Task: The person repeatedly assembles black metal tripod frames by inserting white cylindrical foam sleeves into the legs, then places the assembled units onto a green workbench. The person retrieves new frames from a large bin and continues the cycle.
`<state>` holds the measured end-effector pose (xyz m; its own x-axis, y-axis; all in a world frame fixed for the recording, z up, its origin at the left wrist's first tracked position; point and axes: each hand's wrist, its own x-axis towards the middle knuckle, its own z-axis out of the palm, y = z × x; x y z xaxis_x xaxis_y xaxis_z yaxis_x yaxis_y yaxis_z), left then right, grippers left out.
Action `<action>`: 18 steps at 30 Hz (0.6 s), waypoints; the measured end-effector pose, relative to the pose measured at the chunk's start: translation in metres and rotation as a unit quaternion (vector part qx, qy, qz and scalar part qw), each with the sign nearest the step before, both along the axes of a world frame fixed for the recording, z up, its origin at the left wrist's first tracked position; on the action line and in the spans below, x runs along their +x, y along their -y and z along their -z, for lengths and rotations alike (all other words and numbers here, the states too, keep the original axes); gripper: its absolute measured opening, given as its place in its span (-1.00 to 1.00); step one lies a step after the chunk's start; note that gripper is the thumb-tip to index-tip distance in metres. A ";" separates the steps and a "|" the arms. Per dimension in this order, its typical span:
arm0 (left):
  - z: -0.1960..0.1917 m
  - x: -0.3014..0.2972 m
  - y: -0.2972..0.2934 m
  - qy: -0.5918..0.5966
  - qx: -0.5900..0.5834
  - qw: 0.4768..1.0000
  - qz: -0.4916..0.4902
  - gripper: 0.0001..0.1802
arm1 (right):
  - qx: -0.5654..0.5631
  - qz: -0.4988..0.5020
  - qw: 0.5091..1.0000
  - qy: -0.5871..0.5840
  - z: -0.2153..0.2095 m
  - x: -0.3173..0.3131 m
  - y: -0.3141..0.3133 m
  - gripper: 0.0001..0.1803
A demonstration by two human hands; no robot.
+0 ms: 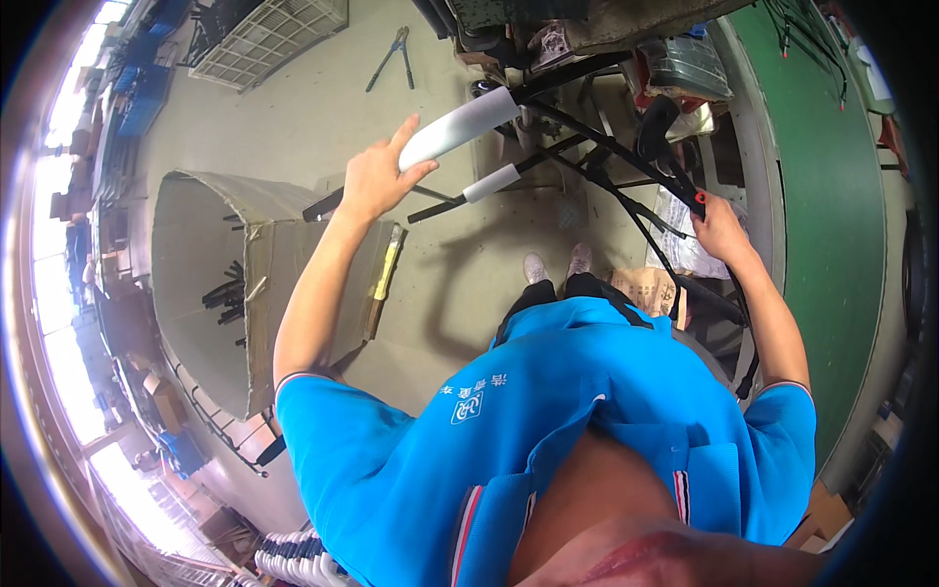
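A black tubular folding frame [626,152], like that of a stroller, is held up in front of me. Its upper left tube wears a thick white sleeve [462,127]. My left hand [377,178] is at the sleeve's outer end, thumb and forefinger on either side of it; the other fingers are hidden. A shorter white sleeve [491,183] sits on a second tube below. At the right, my right hand [719,229] is closed round a black tube, beside a small red part [700,198]. A curved black handle piece [655,127] stands above that hand.
Left of me stands an open cardboard box [249,323] with black parts inside. Bolt cutters [394,61] and a white plastic crate [269,39] lie on the floor beyond. A green-topped workbench [831,196] runs along the right. Cardboard and plastic-wrapped items [685,230] lie beneath the frame.
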<state>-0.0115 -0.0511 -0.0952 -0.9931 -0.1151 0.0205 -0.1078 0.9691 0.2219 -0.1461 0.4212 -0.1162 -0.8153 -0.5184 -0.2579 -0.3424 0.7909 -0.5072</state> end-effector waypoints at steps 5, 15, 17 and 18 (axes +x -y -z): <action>-0.012 -0.007 0.001 0.111 0.013 0.994 -0.018 -0.48 | 0.015 -0.012 1.000 0.012 -0.028 0.001 0.009 -0.70; -0.011 -0.005 -0.004 0.109 0.060 0.992 -0.021 -0.53 | -0.002 -0.003 1.000 -0.012 -0.013 0.003 0.005 -0.74; -0.010 -0.005 -0.003 0.104 0.059 0.993 -0.019 -0.53 | 0.020 0.008 1.000 0.012 -0.018 0.003 0.009 -0.74; -0.010 -0.006 -0.003 0.105 0.055 0.993 -0.019 -0.53 | 0.027 0.013 0.999 0.021 -0.020 0.002 0.011 -0.74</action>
<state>-0.0176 -0.0481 -0.0851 -0.9692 -0.1432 -0.2006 -0.1992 0.9344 0.2954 -0.1444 0.4103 -0.0961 -0.8157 -0.4819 -0.3200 -0.3006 0.8258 -0.4773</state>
